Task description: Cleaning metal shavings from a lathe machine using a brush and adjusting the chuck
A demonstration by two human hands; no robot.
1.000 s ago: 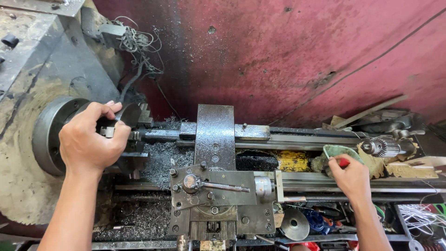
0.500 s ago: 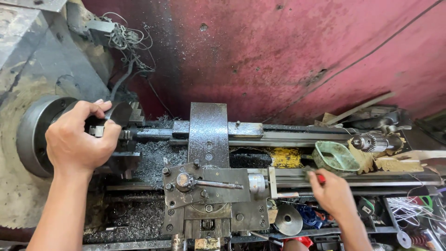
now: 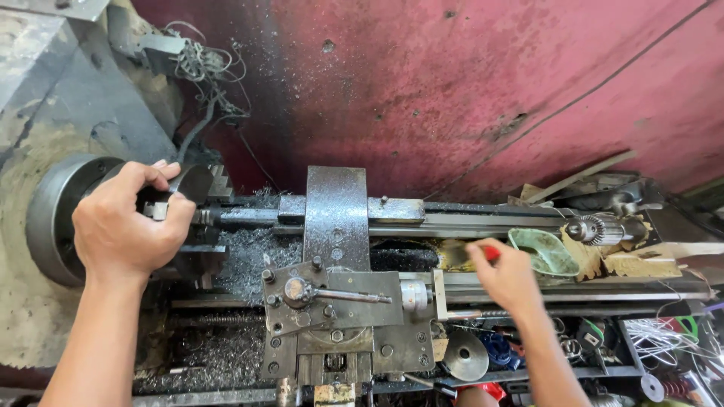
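Two hands — left hand [image 3: 124, 226] gripping lathe chuck [image 3: 56, 215], right hand [image 3: 507, 275] holding brush [image 3: 464, 255].

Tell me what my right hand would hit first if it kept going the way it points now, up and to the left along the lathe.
Likely the upright grey carriage block. The right hand, gripping a red-handled tool, points up-left across the lathe bed; a dark gap lies between them. Depth is unclear, so it might pass over the block.

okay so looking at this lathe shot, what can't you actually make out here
Head view only:
- What the left hand grips at the chuck: covered by its fingers.
- The red-handled tool in the right hand: its yellowish tip is motion-blurred.
- Clutter at the lower right: small and cut off by the frame edge.
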